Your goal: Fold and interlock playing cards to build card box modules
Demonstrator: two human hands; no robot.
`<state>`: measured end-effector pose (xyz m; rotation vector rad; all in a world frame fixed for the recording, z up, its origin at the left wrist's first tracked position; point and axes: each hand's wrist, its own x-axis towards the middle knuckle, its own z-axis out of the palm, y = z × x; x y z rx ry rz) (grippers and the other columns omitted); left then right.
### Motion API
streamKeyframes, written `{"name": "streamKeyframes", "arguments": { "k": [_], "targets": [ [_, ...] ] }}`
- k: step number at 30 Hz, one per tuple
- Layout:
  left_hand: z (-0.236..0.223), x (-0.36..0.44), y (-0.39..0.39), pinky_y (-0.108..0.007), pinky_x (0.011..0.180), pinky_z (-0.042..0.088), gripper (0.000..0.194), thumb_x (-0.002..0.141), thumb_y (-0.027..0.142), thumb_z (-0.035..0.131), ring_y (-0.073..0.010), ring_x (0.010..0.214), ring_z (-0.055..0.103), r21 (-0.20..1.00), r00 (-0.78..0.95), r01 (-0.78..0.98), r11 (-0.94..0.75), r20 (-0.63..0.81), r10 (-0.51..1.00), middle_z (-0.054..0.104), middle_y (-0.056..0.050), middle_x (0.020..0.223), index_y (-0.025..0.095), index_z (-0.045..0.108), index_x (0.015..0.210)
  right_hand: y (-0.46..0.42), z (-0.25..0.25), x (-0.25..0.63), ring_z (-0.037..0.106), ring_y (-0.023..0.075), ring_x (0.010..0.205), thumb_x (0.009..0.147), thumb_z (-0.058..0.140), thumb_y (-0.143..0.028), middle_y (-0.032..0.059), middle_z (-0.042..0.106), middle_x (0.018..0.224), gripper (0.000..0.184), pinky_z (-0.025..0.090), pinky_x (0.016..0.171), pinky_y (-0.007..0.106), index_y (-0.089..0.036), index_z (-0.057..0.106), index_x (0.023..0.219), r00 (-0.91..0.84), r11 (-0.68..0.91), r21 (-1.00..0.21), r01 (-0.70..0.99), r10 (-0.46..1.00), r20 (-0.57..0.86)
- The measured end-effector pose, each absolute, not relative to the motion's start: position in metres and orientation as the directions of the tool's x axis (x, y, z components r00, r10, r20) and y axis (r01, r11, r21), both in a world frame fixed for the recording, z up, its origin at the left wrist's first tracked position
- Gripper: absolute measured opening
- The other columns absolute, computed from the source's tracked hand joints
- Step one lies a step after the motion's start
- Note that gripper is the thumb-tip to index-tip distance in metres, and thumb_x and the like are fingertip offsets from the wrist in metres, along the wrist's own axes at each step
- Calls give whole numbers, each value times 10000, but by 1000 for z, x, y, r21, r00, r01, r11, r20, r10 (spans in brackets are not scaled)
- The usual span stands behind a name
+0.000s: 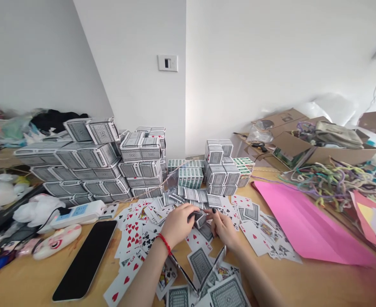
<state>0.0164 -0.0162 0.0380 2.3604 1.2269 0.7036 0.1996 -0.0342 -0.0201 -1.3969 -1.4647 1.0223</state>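
Note:
Close together over the scattered playing cards, my two hands meet at a small folded playing-card piece. My left hand, with a red cord at the wrist, is closed with its thumb against the piece's left side. On the other side my right hand has its index finger laid along the piece's edge and the remaining fingers curled. A row of folded cards lies just beyond. Bent cards stand between my forearms, above face-down cards.
Stacked card boxes rise at the left, with further stacks right of centre and green-patterned blocks between. A black phone and power strip lie left. Pink paper, yarn and a cardboard box occupy the right.

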Motion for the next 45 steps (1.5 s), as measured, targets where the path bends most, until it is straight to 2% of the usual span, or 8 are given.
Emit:
{"name": "streamKeyframes", "arguments": {
  "k": [4, 7, 12, 19, 26, 32, 38, 45],
  "targets": [
    [35, 16, -14, -280, 706, 471, 236, 807, 146, 451, -178, 846, 609, 535, 451, 677, -506, 243, 859, 651, -11, 958, 249, 629, 925, -36, -1, 217, 394, 96, 407, 807, 310, -659, 23, 589, 623, 616, 332, 419, 235, -147, 629, 931, -99, 14, -956, 293, 995, -16],
    [35, 16, -14, -278, 702, 466, 216, 804, 154, 467, -179, 845, 609, 539, 426, 688, -486, 243, 872, 652, -9, 941, 249, 629, 909, -43, 13, 238, 336, 52, 404, 795, 363, -642, 39, 630, 765, 569, 267, 394, 204, -151, 636, 888, -360, -60, -981, 184, 925, -124],
    [36, 16, -14, -284, 722, 455, 194, 820, 194, 462, -177, 847, 605, 535, 404, 700, -473, 249, 880, 655, -3, 941, 249, 628, 902, -50, 12, 257, 521, 84, 506, 599, 694, -498, 70, 667, 909, 492, 373, 442, 199, -164, 625, 954, -623, -229, -953, 197, 722, -302],
    [37, 17, -15, -298, 730, 459, 134, 809, 224, 499, -182, 840, 603, 577, 373, 674, -461, 273, 887, 660, -3, 904, 243, 624, 855, -46, -1, 228, 503, 73, 357, 672, 664, -370, -59, 561, 502, 256, 294, 347, 159, -168, 545, 773, -513, -225, -962, 152, 814, -272],
    [39, 17, -13, -294, 752, 453, 148, 825, 247, 482, -178, 846, 604, 642, 357, 613, -461, 295, 886, 664, -10, 889, 227, 627, 847, -53, 0, 201, 628, 114, 486, 791, 527, -480, -22, 606, 714, 337, 359, 347, 143, -211, 369, 919, -632, -357, -932, 64, 708, -315],
    [42, 14, -11, -288, 762, 449, 156, 815, 236, 489, -177, 825, 607, 675, 357, 576, -461, 300, 885, 671, -15, 851, 226, 644, 813, -47, -18, 184, 637, 139, 475, 653, 716, -399, -58, 562, 587, 425, 485, 406, 200, -173, 406, 836, -551, -421, -896, -142, 785, -282],
    [42, 11, -8, -284, 749, 468, 166, 807, 244, 489, -179, 821, 622, 756, 319, 509, -412, 279, 906, 686, -21, 854, 222, 654, 811, -48, -26, 179, 553, 74, 348, 649, 752, -294, -72, 546, 479, 351, 375, 299, 108, -143, 472, 798, -497, -485, -809, -332, 819, -287],
    [41, 5, -4, -266, 710, 485, 173, 799, 237, 481, -166, 768, 633, 826, 239, 433, -361, 282, 929, 692, -21, 826, 201, 648, 824, -48, -26, 170, 614, 113, 404, 663, 758, -244, -55, 594, 489, 387, 454, 356, 129, -173, 445, 880, -476, -448, -721, -529, 860, -184]
  ]
}}
